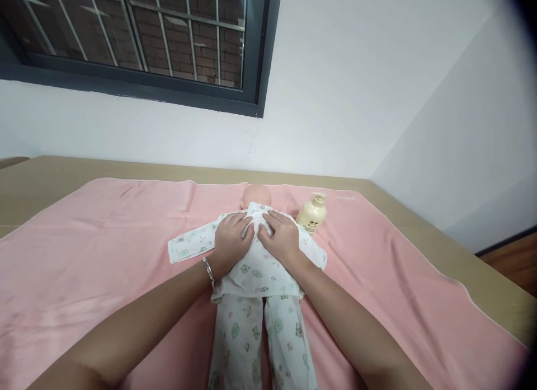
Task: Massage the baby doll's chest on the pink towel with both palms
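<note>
A baby doll (257,195) lies stretched out on a pink cloth (126,233), its bald head at the far end. It wears a white patterned shirt (255,275) and matching trousers (240,334). My left hand (234,238) rests flat on the upper left of the shirt, fingers pointing toward the head. On the upper right lies my right hand (283,236), also flat with its fingers extended. Both thumbs point inward, and neither hand grips anything. The doll's sleeves spread out to both sides. Just beyond my right hand stands a cream-coloured pump bottle (312,215).
The cloth covers most of a tan table (126,167), whose far edge meets a white wall (319,110). A dark-framed window (255,76) with metal bars is at the upper left. Brown wood (514,261) shows at the right edge.
</note>
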`<action>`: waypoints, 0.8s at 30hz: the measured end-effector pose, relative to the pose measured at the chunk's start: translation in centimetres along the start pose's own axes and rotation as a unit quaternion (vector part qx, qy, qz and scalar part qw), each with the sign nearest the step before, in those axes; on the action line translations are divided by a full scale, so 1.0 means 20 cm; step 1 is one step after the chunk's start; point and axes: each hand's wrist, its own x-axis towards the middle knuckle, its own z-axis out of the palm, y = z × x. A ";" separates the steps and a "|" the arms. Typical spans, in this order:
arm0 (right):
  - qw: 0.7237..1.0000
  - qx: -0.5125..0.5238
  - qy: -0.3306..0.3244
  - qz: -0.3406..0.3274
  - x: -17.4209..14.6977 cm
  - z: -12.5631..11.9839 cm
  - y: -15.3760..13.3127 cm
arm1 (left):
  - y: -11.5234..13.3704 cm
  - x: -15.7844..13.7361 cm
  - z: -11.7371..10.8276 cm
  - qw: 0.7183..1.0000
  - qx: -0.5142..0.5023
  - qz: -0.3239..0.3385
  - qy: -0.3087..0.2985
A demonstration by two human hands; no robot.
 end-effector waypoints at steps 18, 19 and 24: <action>0.997 0.022 -0.069 0.036 0.04 0.03 0.02 | -0.04 0.01 0.04 0.994 -0.027 -0.069 -0.075; 0.997 0.023 -0.066 0.035 0.04 0.03 0.02 | -0.04 0.01 0.04 0.995 -0.027 -0.068 -0.072; 0.996 0.026 -0.071 0.041 0.04 0.03 0.02 | -0.05 0.01 0.04 0.995 -0.025 -0.066 -0.068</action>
